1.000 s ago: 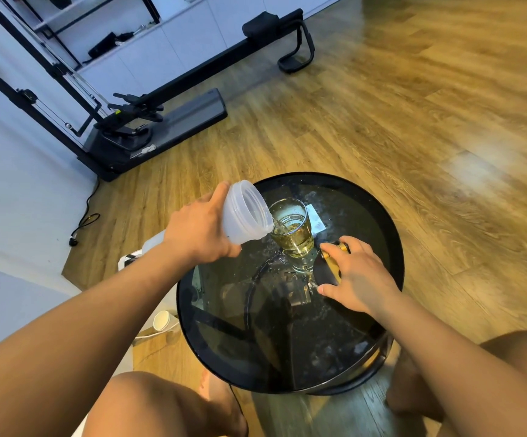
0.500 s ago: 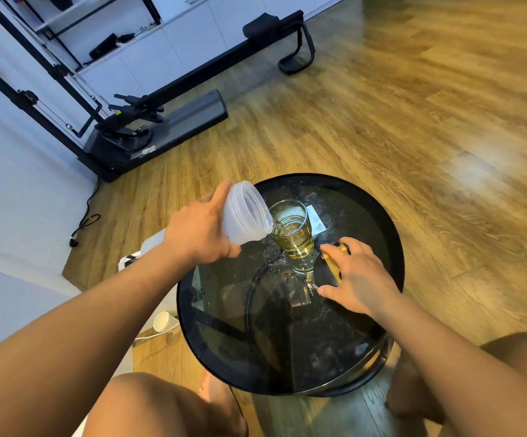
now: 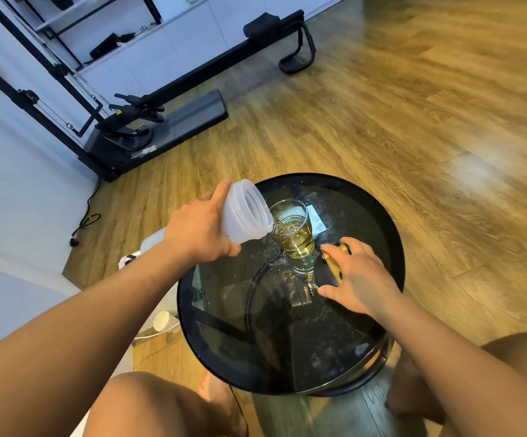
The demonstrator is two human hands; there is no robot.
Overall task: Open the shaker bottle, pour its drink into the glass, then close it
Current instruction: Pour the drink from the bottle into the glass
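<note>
My left hand grips the translucent white shaker bottle, which lies tipped almost level with its open threaded mouth over the rim of the glass. A thin stream runs into the glass, which stands upright on the round black glass table and holds yellow drink. My right hand rests over the black lid with a gold clasp on the table just right of the glass, fingers curved round it.
A white paper card lies behind the glass. Water drops speckle the tabletop. A paper cup lies on the floor left of the table. My knees are below the table's near edge. A black exercise machine stands at the back left.
The bottle stays tipped over the glass and the drink level in the glass has risen slightly. Neither hand has shifted noticeably.
</note>
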